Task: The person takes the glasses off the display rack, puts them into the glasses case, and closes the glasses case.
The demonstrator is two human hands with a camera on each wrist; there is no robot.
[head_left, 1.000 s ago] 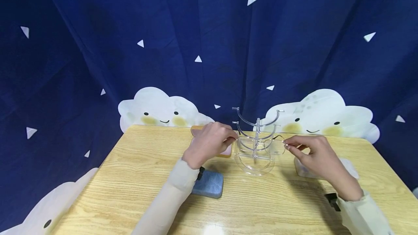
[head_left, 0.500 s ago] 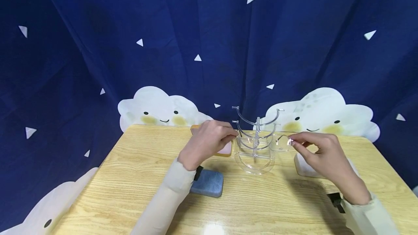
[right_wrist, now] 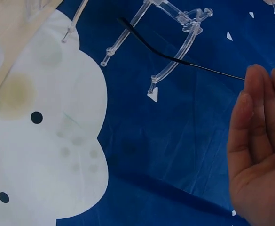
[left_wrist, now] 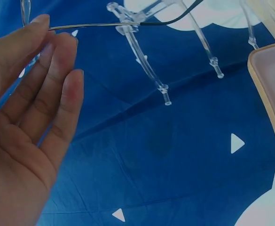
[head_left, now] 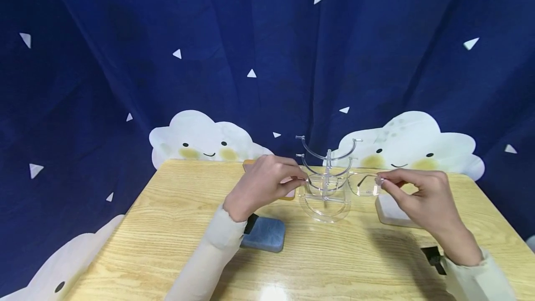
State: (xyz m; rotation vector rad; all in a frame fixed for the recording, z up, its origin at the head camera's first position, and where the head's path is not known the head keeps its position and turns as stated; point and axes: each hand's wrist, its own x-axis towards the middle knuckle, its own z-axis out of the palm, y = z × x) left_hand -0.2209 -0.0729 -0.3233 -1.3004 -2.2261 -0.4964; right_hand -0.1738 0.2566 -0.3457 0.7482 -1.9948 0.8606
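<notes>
A pair of thin-rimmed eyeglasses [head_left: 364,185] with clear lenses is held up in front of a clear tiered display stand [head_left: 329,160]. My left hand [head_left: 267,180] pinches the glasses at their left end. At the other end, my right hand [head_left: 430,199] pinches the frame by the hinge between thumb and fingers. In the left wrist view, a slim metal temple [left_wrist: 99,25] with a dark tip runs from the fingertips toward the stand. The right wrist view has the other temple [right_wrist: 161,54], unfolded, its black tip crossing near the stand's arms.
Left of the stand lies an orange-edged case [head_left: 288,195], partly behind my left hand. A blue case [head_left: 265,234] rests nearer, by the left wrist. Under my right hand is a whitish case [head_left: 393,212]. A dark blue curtain [head_left: 276,59] hangs behind the wooden table [head_left: 175,208].
The right hand has moved to the right, bringing the glasses' right lens out beside the stand. The left hand stays near the stand's left side, shifting only slightly.
</notes>
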